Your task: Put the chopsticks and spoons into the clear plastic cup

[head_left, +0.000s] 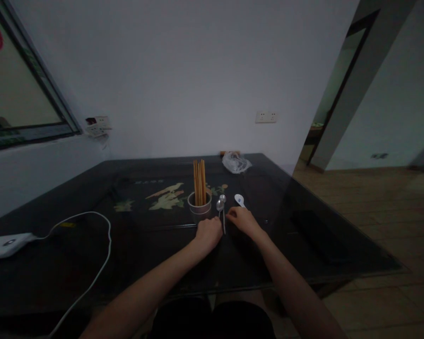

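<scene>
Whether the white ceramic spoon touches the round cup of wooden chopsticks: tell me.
Apart. The head view shows the white ceramic spoon right of the round cup, with two metal spoons and dark tabletop between them.

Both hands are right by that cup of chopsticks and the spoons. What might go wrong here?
The left hand sits close to the cup; a nudge might tip its tall chopsticks out. The right hand is by the white spoon, which may slide on the glossy table. Dim light makes the metal spoons hard to see.
</scene>
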Action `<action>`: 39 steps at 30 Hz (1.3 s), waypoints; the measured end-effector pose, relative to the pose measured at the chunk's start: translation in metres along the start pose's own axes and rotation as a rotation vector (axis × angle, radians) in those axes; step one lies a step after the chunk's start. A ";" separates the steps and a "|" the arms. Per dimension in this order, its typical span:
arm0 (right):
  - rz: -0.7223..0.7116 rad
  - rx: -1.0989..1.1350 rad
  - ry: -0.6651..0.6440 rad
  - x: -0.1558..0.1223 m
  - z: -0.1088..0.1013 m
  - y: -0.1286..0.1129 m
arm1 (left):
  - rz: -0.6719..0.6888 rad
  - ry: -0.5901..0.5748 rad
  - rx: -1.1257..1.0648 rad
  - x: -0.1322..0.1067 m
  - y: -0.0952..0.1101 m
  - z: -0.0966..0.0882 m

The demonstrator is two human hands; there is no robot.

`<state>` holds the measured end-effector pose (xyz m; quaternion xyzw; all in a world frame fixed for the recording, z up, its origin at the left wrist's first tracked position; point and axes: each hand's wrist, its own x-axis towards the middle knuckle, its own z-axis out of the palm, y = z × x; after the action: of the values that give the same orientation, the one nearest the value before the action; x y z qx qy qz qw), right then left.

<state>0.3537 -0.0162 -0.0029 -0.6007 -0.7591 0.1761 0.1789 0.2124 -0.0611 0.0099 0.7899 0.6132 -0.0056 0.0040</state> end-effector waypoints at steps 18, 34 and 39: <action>0.000 -0.025 -0.041 0.001 -0.002 0.001 | 0.055 -0.055 -0.033 -0.023 -0.019 -0.007; -0.018 -0.022 -0.024 0.003 -0.004 0.006 | 0.004 -0.048 -0.051 -0.012 -0.007 0.009; 0.011 0.027 0.058 0.008 -0.007 0.015 | 0.053 -0.087 -0.138 -0.013 -0.022 0.007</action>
<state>0.3687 -0.0051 -0.0036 -0.6071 -0.7478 0.1699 0.2081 0.1881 -0.0690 0.0032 0.8027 0.5902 0.0024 0.0855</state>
